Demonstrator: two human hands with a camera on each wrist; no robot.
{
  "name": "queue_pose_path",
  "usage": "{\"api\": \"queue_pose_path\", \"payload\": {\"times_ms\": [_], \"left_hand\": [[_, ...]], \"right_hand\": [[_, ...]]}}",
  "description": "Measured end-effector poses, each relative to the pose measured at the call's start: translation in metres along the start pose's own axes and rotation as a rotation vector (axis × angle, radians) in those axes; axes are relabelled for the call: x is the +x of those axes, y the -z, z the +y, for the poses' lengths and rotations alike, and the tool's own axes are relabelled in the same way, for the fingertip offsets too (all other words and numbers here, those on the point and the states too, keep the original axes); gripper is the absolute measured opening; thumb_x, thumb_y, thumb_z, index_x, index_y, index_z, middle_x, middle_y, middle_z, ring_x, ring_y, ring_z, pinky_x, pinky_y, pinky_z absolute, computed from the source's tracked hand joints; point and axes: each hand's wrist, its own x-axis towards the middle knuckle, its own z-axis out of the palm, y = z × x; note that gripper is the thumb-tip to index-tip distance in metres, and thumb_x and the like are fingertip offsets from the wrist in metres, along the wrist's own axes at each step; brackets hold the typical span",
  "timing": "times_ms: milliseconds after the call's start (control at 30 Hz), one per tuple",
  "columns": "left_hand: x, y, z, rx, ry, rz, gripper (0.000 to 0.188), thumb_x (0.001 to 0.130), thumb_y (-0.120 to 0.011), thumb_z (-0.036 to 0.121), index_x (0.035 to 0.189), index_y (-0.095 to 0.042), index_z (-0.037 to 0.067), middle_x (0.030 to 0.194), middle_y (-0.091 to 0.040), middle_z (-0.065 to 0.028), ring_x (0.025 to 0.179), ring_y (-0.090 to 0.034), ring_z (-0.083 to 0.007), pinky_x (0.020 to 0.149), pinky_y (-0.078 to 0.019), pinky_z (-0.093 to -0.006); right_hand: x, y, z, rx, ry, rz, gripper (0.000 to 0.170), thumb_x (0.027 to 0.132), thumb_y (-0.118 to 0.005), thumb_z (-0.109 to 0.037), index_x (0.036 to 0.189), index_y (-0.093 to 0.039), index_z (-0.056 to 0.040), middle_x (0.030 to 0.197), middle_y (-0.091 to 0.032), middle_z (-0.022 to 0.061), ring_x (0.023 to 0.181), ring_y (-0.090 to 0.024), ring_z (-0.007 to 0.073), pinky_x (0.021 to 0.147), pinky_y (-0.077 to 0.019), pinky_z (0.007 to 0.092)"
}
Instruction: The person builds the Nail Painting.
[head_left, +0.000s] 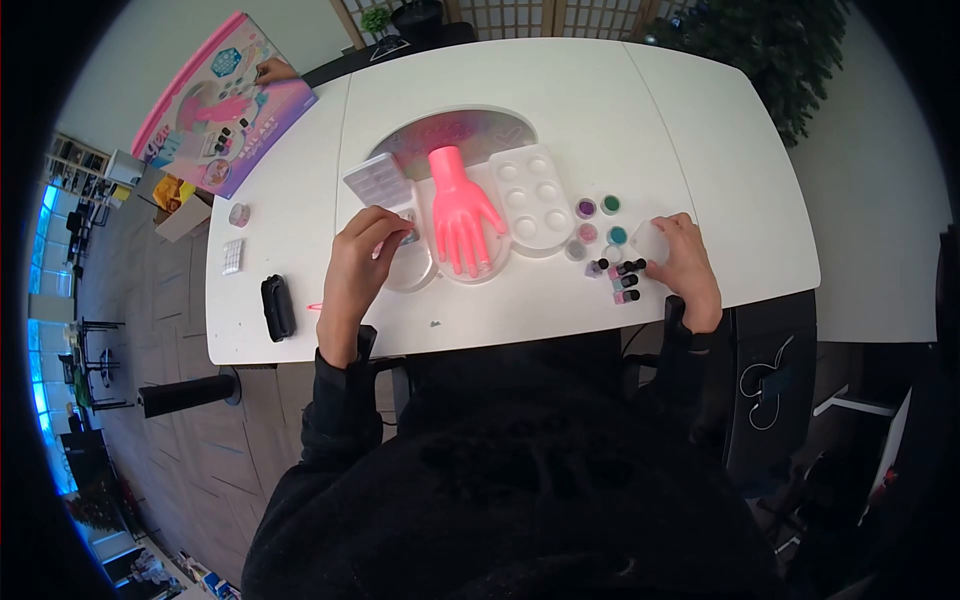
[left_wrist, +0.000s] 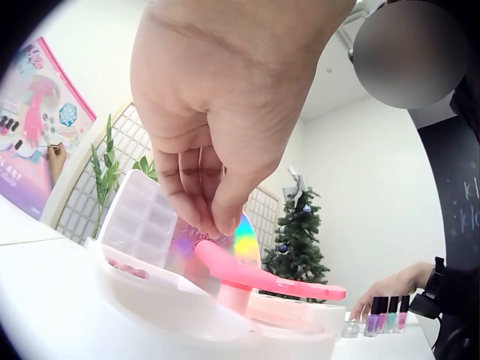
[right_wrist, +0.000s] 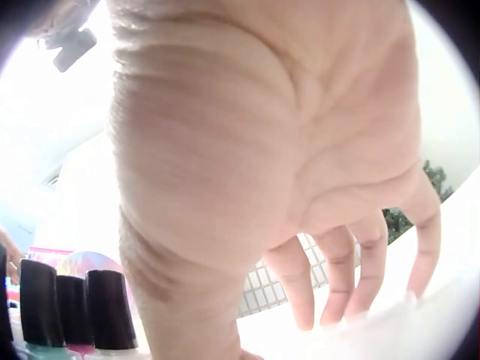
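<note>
My left hand [head_left: 365, 255] hovers over the left side of a white tray [head_left: 410, 272], thumb and fingertips drawn together. Nothing shows between those tips. Beside it a divided plastic box [head_left: 378, 180] stands tilted up, and small pink pieces [left_wrist: 127, 268] lie in the tray below. A pink model hand [head_left: 460, 215] lies in the middle, fingers toward me. At the right, my right hand [head_left: 685, 260] holds a translucent whitish piece [head_left: 650, 240] between thumb and fingers. Close to that thumb lie nail polish bottles [head_left: 625, 282] with black caps.
Several small glitter pots [head_left: 587, 208] stand left of the right hand. A white palette with round wells [head_left: 530, 200] adjoins the model hand. A black case [head_left: 278, 308], a white blister pack [head_left: 233, 256] and a nail art box [head_left: 225, 110] are at the left.
</note>
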Motion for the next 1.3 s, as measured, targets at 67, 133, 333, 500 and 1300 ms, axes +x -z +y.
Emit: {"api": "queue_pose_path", "payload": {"times_ms": [67, 133, 333, 500, 1300], "left_hand": [[-0.001, 0.002, -0.001, 0.008, -0.012, 0.011, 0.011, 0.09, -0.078, -0.006, 0.099, -0.076, -0.001, 0.094, -0.07, -0.0106, 0.082, -0.071, -0.0277, 0.067, -0.058, -0.0365], [-0.002, 0.004, -0.001, 0.016, -0.021, 0.022, 0.01, 0.091, -0.078, -0.006, 0.099, -0.076, -0.001, 0.094, -0.07, -0.0107, 0.082, -0.071, -0.0278, 0.068, -0.058, -0.0365], [0.001, 0.006, 0.009, -0.032, 0.009, 0.027, 0.012, 0.09, -0.078, -0.006, 0.101, -0.077, -0.001, 0.096, -0.072, -0.0108, 0.085, -0.072, -0.0278, 0.071, -0.0592, -0.0359], [0.009, 0.006, 0.035, -0.161, -0.014, -0.11, 0.023, 0.09, -0.08, -0.001, 0.112, -0.076, 0.001, 0.11, -0.072, -0.0099, 0.092, -0.072, -0.0278, 0.076, -0.0601, -0.0362], [-0.032, 0.019, -0.026, -0.211, 0.3, -0.011, 0.062, 0.097, -0.041, -0.021, 0.145, -0.067, 0.007, 0.098, -0.053, -0.0078, 0.064, -0.062, -0.0131, 0.059, -0.0543, -0.0281]], "right_hand": [[0.002, 0.001, -0.003, -0.016, -0.037, 0.065, 0.07, 0.069, -0.087, -0.002, 0.136, -0.066, -0.0052, 0.132, -0.058, 0.0112, 0.125, -0.058, 0.0343, 0.103, -0.0552, 0.0433], [0.001, 0.007, -0.01, 0.007, 0.017, 0.156, 0.069, 0.07, -0.086, -0.002, 0.136, -0.066, -0.0047, 0.131, -0.058, 0.0119, 0.123, -0.057, 0.0342, 0.103, -0.0546, 0.0433], [-0.004, 0.033, -0.054, 0.183, 0.216, 0.29, 0.075, 0.072, -0.082, -0.001, 0.144, -0.061, -0.004, 0.132, -0.057, 0.0127, 0.121, -0.057, 0.0332, 0.103, -0.053, 0.0426], [-0.011, 0.035, -0.106, 0.328, 0.407, 0.169, 0.079, 0.074, -0.08, -0.001, 0.15, -0.056, -0.0037, 0.134, -0.055, 0.0141, 0.124, -0.056, 0.0344, 0.105, -0.0524, 0.0427], [-0.015, -0.039, -0.23, 0.448, 0.817, 0.037, 0.062, 0.092, -0.076, -0.003, 0.15, -0.054, 0.0016, 0.153, -0.055, 0.02, 0.137, -0.056, 0.0377, 0.114, -0.0499, 0.0467]]}}
